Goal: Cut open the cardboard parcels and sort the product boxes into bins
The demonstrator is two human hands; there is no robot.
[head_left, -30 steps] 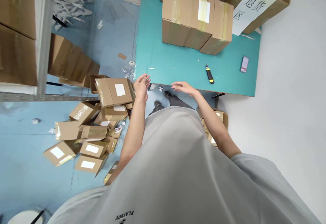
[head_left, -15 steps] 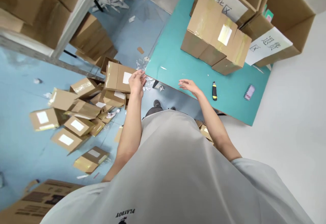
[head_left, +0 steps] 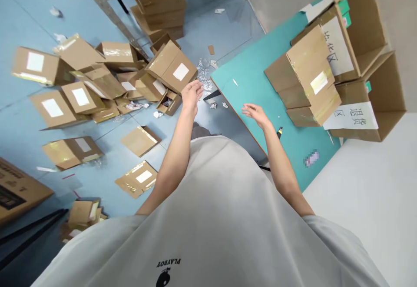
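Observation:
My left hand [head_left: 192, 95] is raised in the air with its fingers loosely apart and nothing in them. In the view it lies just in front of a cardboard box [head_left: 166, 67] with a white label, at the edge of a heap on the floor. My right hand [head_left: 256, 114] hovers over the near edge of the green table [head_left: 241, 65], fingers stretched out and holding nothing. Beside my right forearm lies a black and yellow utility knife [head_left: 279, 132], partly hidden by the arm. Taped cardboard boxes [head_left: 306, 78] stand on the table beyond that hand.
Two big open cartons [head_left: 366, 30] with paper signs stand at the table's back. Labelled boxes [head_left: 81, 98] lie scattered over the blue floor. A metal shelf frame [head_left: 114, 17] rises at the upper left. A blurred small object [head_left: 311, 158] rests on the table.
My view has turned to the left, so more of the floor boxes show and the table sits farther right. Both hands stay raised and empty; the left fingers have spread a little.

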